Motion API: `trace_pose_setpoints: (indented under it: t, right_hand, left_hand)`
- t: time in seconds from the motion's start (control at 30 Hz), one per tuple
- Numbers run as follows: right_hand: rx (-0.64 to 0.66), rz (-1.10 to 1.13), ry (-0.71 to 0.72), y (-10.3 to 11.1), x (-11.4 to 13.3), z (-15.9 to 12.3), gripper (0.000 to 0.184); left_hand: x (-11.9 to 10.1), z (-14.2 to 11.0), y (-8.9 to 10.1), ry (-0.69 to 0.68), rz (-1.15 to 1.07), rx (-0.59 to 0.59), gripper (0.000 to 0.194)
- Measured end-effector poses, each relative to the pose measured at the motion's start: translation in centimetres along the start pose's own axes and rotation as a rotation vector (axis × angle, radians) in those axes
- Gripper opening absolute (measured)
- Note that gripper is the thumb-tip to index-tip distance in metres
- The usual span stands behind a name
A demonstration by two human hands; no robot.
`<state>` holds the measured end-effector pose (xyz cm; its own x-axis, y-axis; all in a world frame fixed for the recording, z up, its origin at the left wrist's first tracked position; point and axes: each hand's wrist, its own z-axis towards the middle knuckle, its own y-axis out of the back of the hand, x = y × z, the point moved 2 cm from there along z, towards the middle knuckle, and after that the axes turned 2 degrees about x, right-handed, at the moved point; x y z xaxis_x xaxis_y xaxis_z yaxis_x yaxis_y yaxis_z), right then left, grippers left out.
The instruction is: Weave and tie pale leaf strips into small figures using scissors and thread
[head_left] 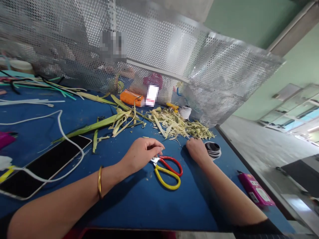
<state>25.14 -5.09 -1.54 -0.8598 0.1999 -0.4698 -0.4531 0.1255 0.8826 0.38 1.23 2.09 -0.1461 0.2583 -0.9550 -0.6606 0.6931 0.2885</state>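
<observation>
My left hand (142, 153), with a gold bangle (100, 182) on its wrist, is closed in a pinch over the blue table (191, 202). What its fingertips hold, if anything, is too small to make out. Right beside them lie scissors (170, 177) with one red and one yellow handle, their blades mostly hidden under that hand. My right hand (197, 150) is curled closed at the near edge of a pile of pale shredded husk strips (171, 122); its fingertips are out of sight. Darker green bits (199, 129) lie just beyond it.
Long green husk leaves (99, 126) spread left of the pile. A phone (50, 162) with a white cable (59, 124) across it lies at left. A black-and-white roll (213, 150) and a magenta packet (256, 191) are at right. Perforated sheeting (154, 39) rises behind.
</observation>
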Motion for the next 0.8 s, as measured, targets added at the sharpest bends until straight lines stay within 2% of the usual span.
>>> trace_pose_setpoints:
  t: [0.13, 0.33, 0.4, 0.53, 0.6, 0.7, 0.8]
  right_hand:
    - [-0.047, 0.027, -0.049, -0.3, 0.1, -1.5, 0.021]
    - [-0.077, 0.112, -0.127, -0.7, 0.7, -5.9, 0.019]
    - [-0.111, 0.152, -0.091, -0.6, 1.0, -7.4, 0.019]
    - [-0.236, 0.254, 0.102, 0.3, 2.1, -10.2, 0.02]
    - [-0.254, 0.293, 0.173, 0.2, 2.7, -11.4, 0.022]
    - [-0.245, 0.395, 0.191, -1.2, 2.9, -13.5, 0.021]
    - [-0.249, 0.564, 0.065, -4.2, 1.3, -15.7, 0.017]
  left_hand:
    - [-0.6, -0.2, 0.5, 0.014, -0.068, -0.018, 0.019]
    - [-1.5, -0.4, 1.1, 0.069, -0.164, -0.076, 0.018]
    - [-1.6, -0.5, 1.1, 0.083, -0.168, -0.083, 0.017]
    - [-1.5, -0.5, 1.0, 0.091, -0.167, -0.089, 0.017]
    - [-1.3, -0.5, 1.0, 0.089, -0.168, -0.086, 0.017]
    - [-0.9, -0.4, 0.6, 0.094, -0.186, -0.065, 0.017]
    - [-0.3, -0.3, 0.1, 0.076, -0.215, -0.017, 0.017]
